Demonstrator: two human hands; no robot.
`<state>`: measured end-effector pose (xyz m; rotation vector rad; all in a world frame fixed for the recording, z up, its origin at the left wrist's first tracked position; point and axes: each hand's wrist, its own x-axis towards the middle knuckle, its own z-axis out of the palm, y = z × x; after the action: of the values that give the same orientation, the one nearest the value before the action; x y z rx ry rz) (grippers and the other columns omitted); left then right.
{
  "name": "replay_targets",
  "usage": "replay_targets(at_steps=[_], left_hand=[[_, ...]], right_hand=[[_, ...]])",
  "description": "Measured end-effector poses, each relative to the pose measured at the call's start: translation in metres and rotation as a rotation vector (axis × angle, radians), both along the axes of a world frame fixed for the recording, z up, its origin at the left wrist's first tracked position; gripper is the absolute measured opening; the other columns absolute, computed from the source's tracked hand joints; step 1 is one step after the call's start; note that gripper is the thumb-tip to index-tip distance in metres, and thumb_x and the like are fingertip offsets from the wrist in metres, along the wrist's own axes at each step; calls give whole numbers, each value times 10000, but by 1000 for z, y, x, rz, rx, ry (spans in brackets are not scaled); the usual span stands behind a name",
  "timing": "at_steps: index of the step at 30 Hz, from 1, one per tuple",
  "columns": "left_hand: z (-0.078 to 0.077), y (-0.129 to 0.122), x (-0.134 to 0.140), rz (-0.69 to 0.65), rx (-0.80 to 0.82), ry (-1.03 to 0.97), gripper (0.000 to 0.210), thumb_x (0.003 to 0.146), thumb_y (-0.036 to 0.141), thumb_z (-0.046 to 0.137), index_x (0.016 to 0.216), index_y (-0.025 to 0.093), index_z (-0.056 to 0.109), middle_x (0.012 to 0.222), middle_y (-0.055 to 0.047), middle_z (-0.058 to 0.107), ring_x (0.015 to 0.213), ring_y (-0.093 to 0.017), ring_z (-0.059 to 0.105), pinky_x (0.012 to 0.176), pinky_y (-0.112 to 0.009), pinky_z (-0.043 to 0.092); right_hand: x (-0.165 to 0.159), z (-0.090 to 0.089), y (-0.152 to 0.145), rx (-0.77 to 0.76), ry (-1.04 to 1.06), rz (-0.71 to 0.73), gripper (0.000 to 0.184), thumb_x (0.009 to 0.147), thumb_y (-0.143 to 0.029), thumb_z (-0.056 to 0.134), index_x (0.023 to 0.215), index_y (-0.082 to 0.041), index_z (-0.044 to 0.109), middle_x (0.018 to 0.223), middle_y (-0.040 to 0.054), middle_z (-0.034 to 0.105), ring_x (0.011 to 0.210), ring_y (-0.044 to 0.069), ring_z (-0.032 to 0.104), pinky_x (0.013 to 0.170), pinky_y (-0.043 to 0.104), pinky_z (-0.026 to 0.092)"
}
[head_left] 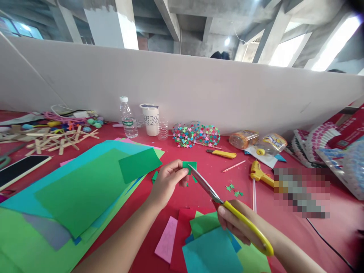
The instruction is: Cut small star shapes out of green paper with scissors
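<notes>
My left hand [170,179] pinches a small piece of green paper [193,165] between thumb and fingers above the red table. My right hand [234,222] grips yellow-handled scissors [244,223], whose blades point up and left, with the tips at the green piece. Whether the tips cut into it cannot be made out. Below and left of the blades lie small green scraps [155,177], partly hidden by my left hand. To the right of the scissors is a small group of green paper stars [234,190].
Coloured paper sheets [85,185] cover the left; smaller sheets [212,252] lie in front. A water bottle [129,119], a cup [150,120] and star-filled containers [196,135] stand along the white partition [182,91]. A yellow utility knife [223,153] and glue gun [260,174] lie right.
</notes>
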<state>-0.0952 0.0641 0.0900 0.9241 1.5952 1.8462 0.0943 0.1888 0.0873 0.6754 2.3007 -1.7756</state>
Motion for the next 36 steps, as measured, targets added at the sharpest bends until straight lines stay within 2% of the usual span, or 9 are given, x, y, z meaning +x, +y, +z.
replay_targets(at_steps=[7, 12, 17, 21, 25, 30, 36], left_hand=[[-3, 4, 4, 23, -11, -45, 180, 788, 290, 573, 650, 176, 552, 565, 28, 575, 508, -93, 503, 531, -213, 394], [-5, 7, 11, 61, 21, -117, 181, 788, 274, 575, 641, 173, 542, 558, 26, 575, 512, -94, 510, 526, -212, 386], [-5, 9, 15, 91, 46, -193, 187, 769, 269, 599, 631, 171, 520, 560, 28, 581, 510, -92, 513, 518, -211, 387], [-7, 9, 14, 97, 45, -192, 190, 770, 283, 606, 641, 170, 521, 577, 23, 595, 523, -95, 519, 532, -215, 404], [-8, 9, 11, 107, 12, -164, 174, 764, 304, 617, 681, 167, 548, 604, 10, 610, 542, -111, 545, 547, -230, 421], [-8, 8, 12, 106, 13, -177, 171, 747, 307, 630, 683, 160, 570, 607, 2, 614, 540, -114, 547, 544, -234, 424], [-10, 9, 12, 82, 36, -227, 155, 772, 287, 619, 691, 162, 576, 608, 9, 616, 538, -97, 533, 541, -216, 422]], right_hand=[[-5, 1, 2, -15, 6, 20, 547, 788, -703, 426, 641, -178, 467, 380, -103, 335, 301, 39, 301, 310, 155, 226], [-8, 1, 0, -10, 1, -12, 506, 786, -651, 501, 613, -176, 473, 373, -102, 334, 291, 41, 316, 298, 155, 236], [-9, -2, -5, -32, 34, -41, 544, 797, -678, 449, 599, -172, 478, 348, -100, 329, 284, 36, 307, 303, 150, 219], [-9, -7, -6, 6, 64, -49, 553, 798, -681, 444, 595, -168, 481, 359, -100, 314, 297, 33, 301, 305, 146, 224], [-10, -12, -6, -57, 35, -79, 537, 772, -684, 485, 597, -176, 481, 345, -106, 304, 270, 37, 280, 264, 148, 236], [-11, -12, -7, -48, 43, -90, 520, 777, -667, 498, 611, -174, 488, 363, -97, 342, 275, 41, 323, 259, 141, 247], [-11, -11, -6, -49, 48, -92, 508, 786, -653, 498, 613, -175, 492, 363, -103, 320, 281, 40, 302, 262, 143, 250]])
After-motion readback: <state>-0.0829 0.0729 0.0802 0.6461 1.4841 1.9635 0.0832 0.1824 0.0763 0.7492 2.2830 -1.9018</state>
